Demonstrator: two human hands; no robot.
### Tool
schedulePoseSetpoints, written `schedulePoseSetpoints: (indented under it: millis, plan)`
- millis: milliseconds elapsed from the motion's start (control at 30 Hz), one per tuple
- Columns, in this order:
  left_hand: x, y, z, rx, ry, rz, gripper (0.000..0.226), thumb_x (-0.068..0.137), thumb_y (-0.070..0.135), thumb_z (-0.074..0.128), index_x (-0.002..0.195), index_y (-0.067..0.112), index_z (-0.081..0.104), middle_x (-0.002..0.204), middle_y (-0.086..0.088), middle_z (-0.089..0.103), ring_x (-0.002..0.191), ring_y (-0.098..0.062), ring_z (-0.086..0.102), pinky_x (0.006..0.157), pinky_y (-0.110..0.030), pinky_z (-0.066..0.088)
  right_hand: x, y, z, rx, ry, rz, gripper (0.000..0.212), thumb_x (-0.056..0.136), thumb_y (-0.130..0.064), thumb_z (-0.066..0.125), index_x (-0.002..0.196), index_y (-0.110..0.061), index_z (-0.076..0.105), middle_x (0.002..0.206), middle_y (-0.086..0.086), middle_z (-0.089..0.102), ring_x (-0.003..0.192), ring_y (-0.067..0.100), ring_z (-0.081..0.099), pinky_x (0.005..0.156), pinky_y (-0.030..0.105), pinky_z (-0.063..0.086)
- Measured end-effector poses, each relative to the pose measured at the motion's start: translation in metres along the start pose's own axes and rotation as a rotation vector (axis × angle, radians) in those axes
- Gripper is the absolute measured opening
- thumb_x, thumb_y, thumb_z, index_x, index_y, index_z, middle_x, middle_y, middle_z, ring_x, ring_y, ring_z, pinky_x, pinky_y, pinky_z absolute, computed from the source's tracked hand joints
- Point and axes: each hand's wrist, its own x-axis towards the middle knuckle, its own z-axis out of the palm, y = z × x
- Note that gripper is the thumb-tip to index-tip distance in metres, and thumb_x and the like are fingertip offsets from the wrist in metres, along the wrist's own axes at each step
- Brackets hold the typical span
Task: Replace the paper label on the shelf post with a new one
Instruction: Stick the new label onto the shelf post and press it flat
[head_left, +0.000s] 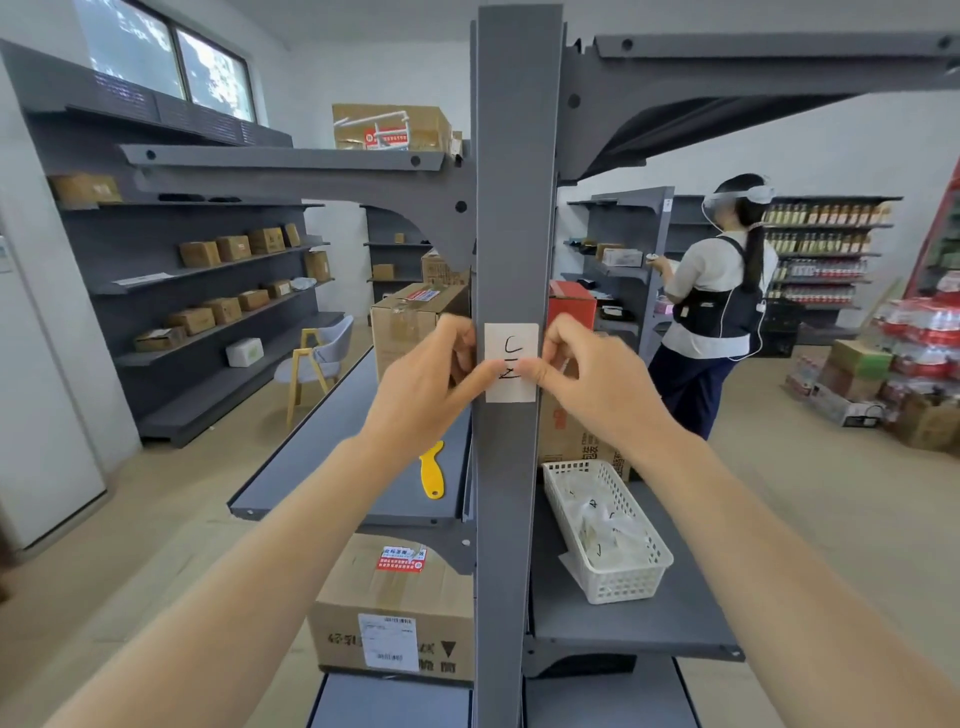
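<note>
A white paper label (511, 347) with handwritten black marks lies flat on the front of the grey shelf post (514, 208), at mid height. My left hand (426, 379) is at the label's left edge, its thumb pressing on the paper. My right hand (582, 374) is at the right edge, thumb likewise on the label. The other fingers of both hands curl around the sides of the post. The lower middle of the label is partly hidden by the two thumbs.
A yellow plastic scraper (432, 470) lies on the left shelf (332, 441). A white slotted basket (608, 530) with paper slips sits on the right shelf. Cardboard boxes (395, 608) stand below and behind. A person (717, 301) stands at the right rear shelving.
</note>
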Motion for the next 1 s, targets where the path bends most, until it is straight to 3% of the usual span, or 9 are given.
schedulePoseSetpoints:
  millis: [100, 267, 400, 467, 633, 867, 933, 1000]
  plan:
    - [-0.013, -0.009, 0.007, 0.097, -0.039, 0.017, 0.053, 0.084, 0.07, 0.048, 0.116, 0.031, 0.03, 0.093, 0.013, 0.059, 0.067, -0.014, 0.063, 0.059, -0.026, 0.053, -0.015, 0.005, 0.009, -0.028, -0.035, -0.046, 0.036, 0.09, -0.053, 0.068, 0.093, -0.027, 0.044, 0.081, -0.009, 0.071, 0.054, 0.002, 0.057, 0.05, 0.016, 0.035]
    - [-0.015, -0.013, 0.003, 0.166, -0.059, 0.053, 0.061, 0.086, 0.061, 0.063, 0.124, 0.03, 0.027, 0.104, 0.01, 0.065, 0.076, -0.013, 0.066, 0.063, -0.032, 0.06, -0.018, 0.008, 0.006, -0.107, -0.058, -0.085, 0.044, 0.084, -0.052, 0.074, 0.105, -0.021, 0.05, 0.089, -0.009, 0.072, 0.069, 0.015, 0.068, 0.054, 0.019, 0.042]
    - [-0.001, 0.0, -0.011, 0.185, -0.024, 0.043, 0.043, 0.089, 0.064, 0.053, 0.107, 0.026, 0.044, 0.092, 0.017, 0.066, 0.071, -0.01, 0.064, 0.057, -0.023, 0.052, -0.013, 0.001, 0.0, -0.024, -0.007, -0.04, 0.045, 0.082, -0.057, 0.074, 0.103, -0.025, 0.052, 0.083, -0.015, 0.069, 0.066, 0.003, 0.063, 0.053, 0.013, 0.04]
    - [0.011, 0.01, -0.018, 0.206, 0.053, 0.037, 0.049, 0.091, 0.069, 0.039, 0.093, 0.021, 0.052, 0.077, 0.01, 0.066, 0.065, -0.013, 0.062, 0.055, -0.028, 0.045, -0.005, -0.009, -0.002, 0.064, 0.1, -0.008, 0.038, 0.088, -0.061, 0.065, 0.097, -0.026, 0.054, 0.074, -0.014, 0.067, 0.061, 0.0, 0.061, 0.052, 0.011, 0.04]
    - [0.033, 0.022, -0.026, 0.433, 0.065, 0.037, 0.05, 0.097, 0.066, 0.034, 0.086, 0.019, 0.046, 0.072, 0.006, 0.062, 0.058, -0.014, 0.053, 0.048, -0.024, 0.033, 0.016, -0.026, -0.012, -0.034, 0.171, 0.052, 0.045, 0.089, -0.068, 0.058, 0.079, -0.025, 0.053, 0.07, -0.006, 0.066, 0.064, 0.01, 0.062, 0.054, 0.024, 0.043]
    - [0.027, 0.014, -0.03, 0.373, -0.004, 0.049, 0.037, 0.1, 0.059, 0.037, 0.099, 0.023, 0.049, 0.089, 0.01, 0.066, 0.063, -0.01, 0.055, 0.049, -0.019, 0.037, 0.018, -0.008, -0.015, 0.026, 0.089, 0.097, 0.038, 0.091, -0.064, 0.058, 0.093, -0.027, 0.064, 0.086, -0.007, 0.075, 0.083, 0.013, 0.07, 0.072, 0.036, 0.057]
    - [0.025, 0.014, -0.03, 0.424, -0.023, 0.066, 0.038, 0.098, 0.061, 0.042, 0.102, 0.024, 0.047, 0.086, 0.013, 0.06, 0.057, -0.003, 0.05, 0.048, -0.019, 0.035, 0.015, -0.006, -0.012, 0.038, 0.072, 0.077, 0.034, 0.092, -0.061, 0.059, 0.091, -0.028, 0.063, 0.082, -0.007, 0.074, 0.078, 0.011, 0.069, 0.069, 0.037, 0.058]
    - [0.02, 0.013, -0.028, 0.502, -0.036, 0.09, 0.048, 0.093, 0.066, 0.049, 0.11, 0.021, 0.046, 0.083, 0.013, 0.057, 0.054, -0.009, 0.047, 0.046, -0.022, 0.036, 0.009, -0.005, -0.01, 0.009, 0.037, 0.05, 0.032, 0.089, -0.061, 0.064, 0.087, -0.03, 0.058, 0.079, -0.008, 0.073, 0.072, 0.009, 0.067, 0.062, 0.031, 0.053]
